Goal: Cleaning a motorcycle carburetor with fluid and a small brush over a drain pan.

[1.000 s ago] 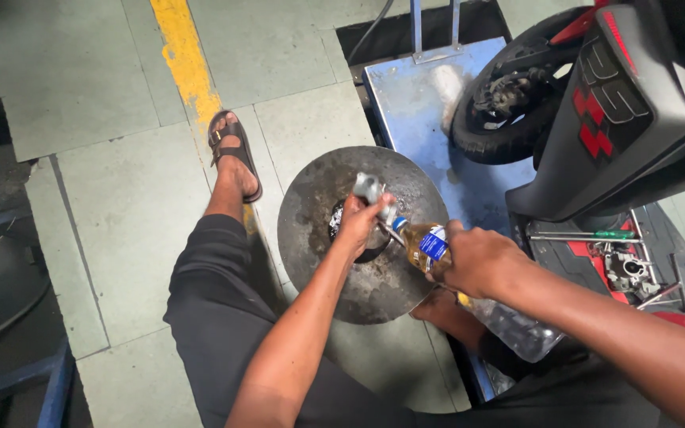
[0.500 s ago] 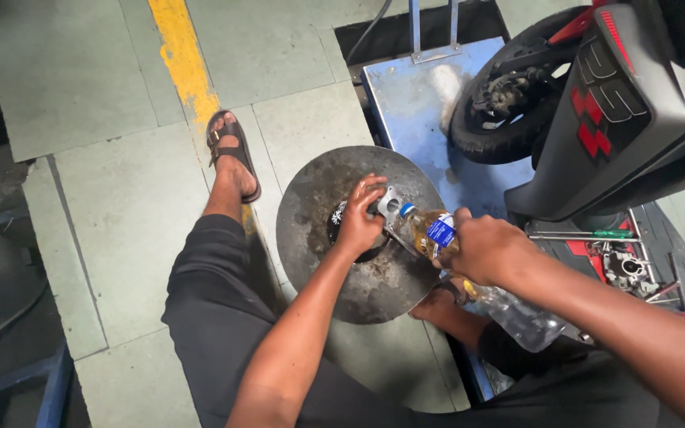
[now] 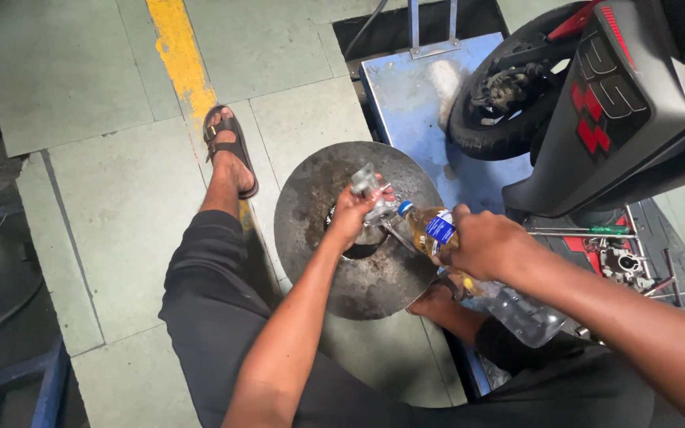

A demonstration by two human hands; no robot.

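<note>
My left hand [image 3: 353, 214] holds a small shiny metal part [image 3: 368, 189] over a round, dirty metal pan [image 3: 311, 238] on the floor. My right hand [image 3: 481, 242] grips a clear plastic bottle [image 3: 430, 230] with yellowish liquid and a blue-and-white label. The bottle is tipped, its blue-ringed mouth pointing at the metal part. Its lower end [image 3: 525, 313] sticks out behind my right hand.
A scooter's rear wheel [image 3: 509, 103] and black body [image 3: 636, 103] stand on a blue lift platform [image 3: 406, 87] to the right. Screwdrivers and engine parts [image 3: 620, 254] lie on a dark tray there. My sandalled foot [image 3: 227, 150] rests left of the pan beside a yellow floor line [image 3: 180, 55].
The bottle has tipped further and its mouth has come closer to the metal part. My left hand has turned the part slightly over the pan.
</note>
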